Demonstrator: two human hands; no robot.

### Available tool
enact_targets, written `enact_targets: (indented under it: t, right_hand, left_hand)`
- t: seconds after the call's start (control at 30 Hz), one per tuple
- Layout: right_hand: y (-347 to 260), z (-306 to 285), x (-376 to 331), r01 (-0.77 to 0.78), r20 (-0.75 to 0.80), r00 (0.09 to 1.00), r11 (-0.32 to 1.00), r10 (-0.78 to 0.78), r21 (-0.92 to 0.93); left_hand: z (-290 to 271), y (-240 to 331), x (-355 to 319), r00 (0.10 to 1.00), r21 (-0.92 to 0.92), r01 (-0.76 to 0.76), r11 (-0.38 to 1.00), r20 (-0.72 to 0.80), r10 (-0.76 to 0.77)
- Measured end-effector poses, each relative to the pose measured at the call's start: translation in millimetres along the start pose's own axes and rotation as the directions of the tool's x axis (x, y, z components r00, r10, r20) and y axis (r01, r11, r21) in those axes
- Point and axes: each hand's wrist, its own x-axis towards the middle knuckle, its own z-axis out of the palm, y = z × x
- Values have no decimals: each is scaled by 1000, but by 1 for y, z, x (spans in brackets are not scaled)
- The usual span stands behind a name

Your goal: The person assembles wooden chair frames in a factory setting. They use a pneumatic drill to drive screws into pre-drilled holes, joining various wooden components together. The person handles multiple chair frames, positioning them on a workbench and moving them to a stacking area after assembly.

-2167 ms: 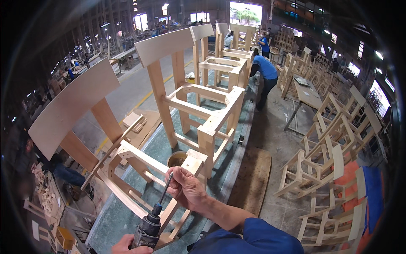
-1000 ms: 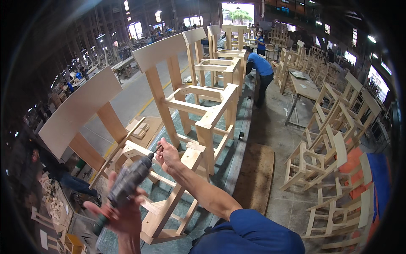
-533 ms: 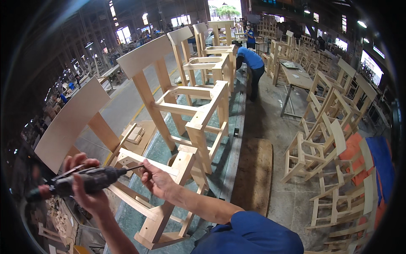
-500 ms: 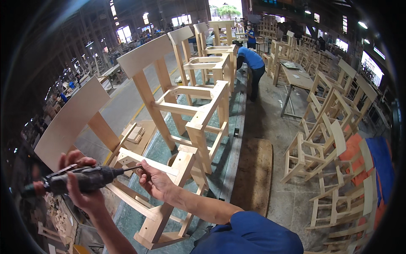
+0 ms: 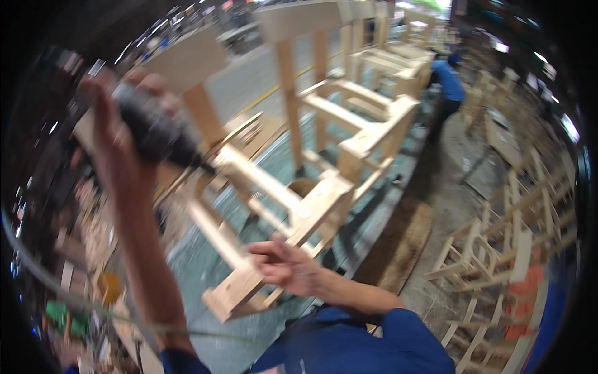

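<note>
My left hand (image 5: 115, 146) is raised at the upper left and grips a dark power drill (image 5: 156, 134), its bit pointing right toward a bare wooden chair frame (image 5: 299, 206). The frame lies on its side on the green-topped workbench (image 5: 199, 274). Lower down, my right hand (image 5: 286, 268) hangs with its fingers apart beside the frame's near leg, holding nothing. Whether it touches the wood is lost in motion blur. A thin cord (image 5: 62, 299) runs across the lower left.
More unfinished chair frames (image 5: 367, 93) stand in a row along the bench behind. A person in blue (image 5: 450, 81) bends over at the far end. Stacked wooden frames (image 5: 498, 249) fill the right side beyond a brown mat (image 5: 398, 249).
My left hand has swung the drill up and toward the chair frame. My right hand has let go of the bit and dropped lower, beside the frame's leg. My head tilted down.
</note>
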Motion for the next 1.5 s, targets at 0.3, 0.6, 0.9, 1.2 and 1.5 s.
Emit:
enact_targets:
  t: [0.3,0.6,0.9,1.2,1.5]
  right_hand:
    - [37,-80,-41,-21,-372,925,966,-79,-257]
    - [24,-82,-8,-177,-274,952,975,136,-134]
    - [-6,-87,1,-363,-199,926,903,321,-232]
    - [-27,-91,11,-475,-79,880,859,469,-194]
    - [-27,-94,11,-328,-100,945,880,313,-343]
  left_hand:
    - [18,-69,15,894,483,443,755,-298,-333]
    - [0,-173,3,793,675,558,483,-263,-549]
    - [-9,-215,0,643,706,663,249,-366,-673]
    - [-5,-239,-7,566,713,689,131,-416,-712]
    - [4,-253,-22,537,718,690,92,-423,-730]
